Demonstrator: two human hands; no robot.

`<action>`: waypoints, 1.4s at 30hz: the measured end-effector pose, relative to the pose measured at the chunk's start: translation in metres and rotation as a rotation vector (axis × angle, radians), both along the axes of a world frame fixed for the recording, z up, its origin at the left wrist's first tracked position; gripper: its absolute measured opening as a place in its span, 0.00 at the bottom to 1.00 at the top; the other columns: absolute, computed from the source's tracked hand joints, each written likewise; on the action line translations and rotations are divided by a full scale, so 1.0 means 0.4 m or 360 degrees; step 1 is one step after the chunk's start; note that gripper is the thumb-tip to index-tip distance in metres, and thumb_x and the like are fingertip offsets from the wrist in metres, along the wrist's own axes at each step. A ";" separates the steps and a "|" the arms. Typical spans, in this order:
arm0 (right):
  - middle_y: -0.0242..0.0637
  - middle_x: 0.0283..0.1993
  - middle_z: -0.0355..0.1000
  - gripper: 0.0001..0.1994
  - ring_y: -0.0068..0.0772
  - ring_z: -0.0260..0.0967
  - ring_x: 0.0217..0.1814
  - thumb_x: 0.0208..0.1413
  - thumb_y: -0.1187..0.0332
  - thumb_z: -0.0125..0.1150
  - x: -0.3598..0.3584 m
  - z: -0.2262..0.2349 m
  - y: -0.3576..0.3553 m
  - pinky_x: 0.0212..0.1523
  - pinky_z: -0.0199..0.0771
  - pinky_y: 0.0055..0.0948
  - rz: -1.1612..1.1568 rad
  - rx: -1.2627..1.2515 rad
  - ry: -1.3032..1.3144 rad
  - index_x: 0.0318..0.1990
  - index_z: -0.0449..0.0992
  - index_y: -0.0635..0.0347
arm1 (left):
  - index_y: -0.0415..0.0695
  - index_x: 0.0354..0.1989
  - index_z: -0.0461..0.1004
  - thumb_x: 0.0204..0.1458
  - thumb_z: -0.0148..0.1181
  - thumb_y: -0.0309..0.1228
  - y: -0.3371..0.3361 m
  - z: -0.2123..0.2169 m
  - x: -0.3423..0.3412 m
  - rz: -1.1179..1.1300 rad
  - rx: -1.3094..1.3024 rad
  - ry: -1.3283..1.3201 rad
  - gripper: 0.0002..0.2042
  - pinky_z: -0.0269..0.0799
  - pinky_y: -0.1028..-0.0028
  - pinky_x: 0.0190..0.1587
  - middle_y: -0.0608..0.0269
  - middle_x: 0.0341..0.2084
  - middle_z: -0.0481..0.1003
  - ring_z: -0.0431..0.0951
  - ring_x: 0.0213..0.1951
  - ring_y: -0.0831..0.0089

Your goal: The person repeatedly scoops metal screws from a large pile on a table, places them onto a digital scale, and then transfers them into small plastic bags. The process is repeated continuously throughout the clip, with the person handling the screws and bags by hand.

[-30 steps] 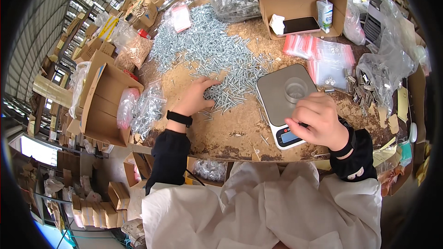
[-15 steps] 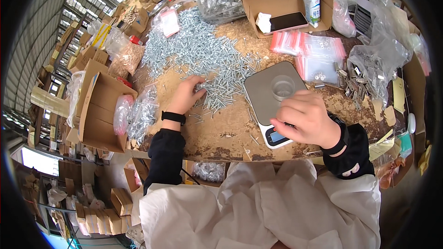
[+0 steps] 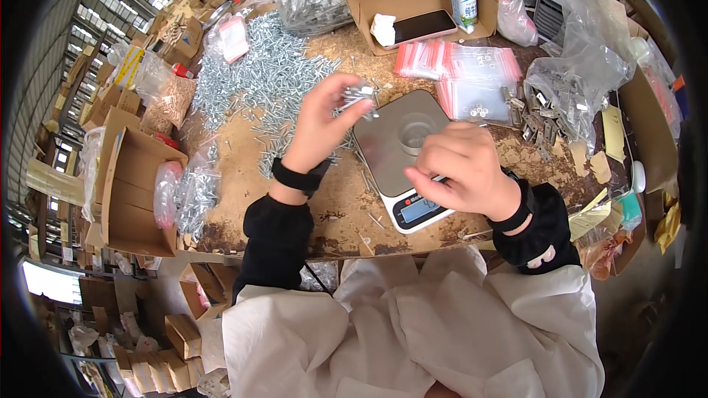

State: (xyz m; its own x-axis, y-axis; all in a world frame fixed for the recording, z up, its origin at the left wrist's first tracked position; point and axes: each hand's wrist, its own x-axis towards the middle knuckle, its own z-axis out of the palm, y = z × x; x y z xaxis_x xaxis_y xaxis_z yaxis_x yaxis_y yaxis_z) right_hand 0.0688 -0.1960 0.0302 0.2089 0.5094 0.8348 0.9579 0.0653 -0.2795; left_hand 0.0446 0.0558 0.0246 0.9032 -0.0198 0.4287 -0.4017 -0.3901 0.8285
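My left hand [image 3: 318, 121] is closed round a small bunch of screws [image 3: 358, 96], raised beside the upper left of the digital scale [image 3: 377, 140]. A round clear dish [image 3: 417, 131] stands on the scale's plate. Over the scale's right side hovers my right hand [image 3: 466, 173], its fingers curled; what they hold, if anything, is hidden. The lit display [image 3: 420, 209] shows below that hand. To the left and beyond spreads a large loose pile of silvery screws [image 3: 258, 66] on the worn wooden table [image 3: 295, 210].
Behind the scale lie red-edged zip bags [image 3: 472, 96] and an open carton [image 3: 361, 0] with a phone [image 3: 424, 27] and a drink carton [image 3: 463, 4]. Metal brackets [image 3: 542, 118] spill from a plastic bag at right. An open cardboard box [image 3: 140, 191] stands at left.
My left hand has lifted screws off the pile and moved right, toward the scale. The right hand stays over the scale, still curled. The whole view has shifted slightly.
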 end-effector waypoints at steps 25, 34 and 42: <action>0.28 0.17 0.64 0.12 0.29 0.59 0.15 0.46 0.75 0.69 0.028 0.027 -0.023 0.19 0.55 0.29 -0.0256 0.0275 0.0098 0.20 0.69 0.55 | 0.40 0.37 0.81 0.52 0.64 0.19 -0.135 0.028 -0.012 0.0075 0.0424 -0.0343 0.05 0.70 0.78 0.33 0.62 0.34 0.79 0.75 0.29 0.75; 0.26 0.23 0.66 0.11 0.15 0.58 0.24 0.56 0.79 0.66 0.094 -0.001 -0.112 0.26 0.57 0.18 -0.0499 0.0737 0.0378 0.26 0.69 0.64 | 0.41 0.36 0.80 0.53 0.64 0.22 -0.039 -0.002 -0.005 0.0457 0.0306 -0.0411 0.04 0.62 0.79 0.26 0.67 0.30 0.78 0.70 0.24 0.81; 0.29 0.25 0.72 0.03 0.24 0.67 0.24 0.54 0.74 0.63 0.124 -0.020 -0.183 0.28 0.66 0.25 -0.0498 -0.0540 0.0841 0.35 0.77 0.61 | 0.41 0.36 0.80 0.53 0.64 0.22 -0.015 0.004 -0.020 0.0475 0.0326 -0.0419 0.04 0.64 0.78 0.26 0.67 0.29 0.77 0.69 0.23 0.80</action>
State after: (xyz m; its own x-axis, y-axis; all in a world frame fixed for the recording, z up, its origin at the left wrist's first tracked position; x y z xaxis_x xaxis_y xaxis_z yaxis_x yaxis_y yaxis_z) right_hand 0.1185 -0.2692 0.0221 0.7223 0.5735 0.3865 0.6476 -0.3645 -0.6691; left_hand 0.0367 0.0497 0.0263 0.7429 0.1167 0.6592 -0.4337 -0.6662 0.6066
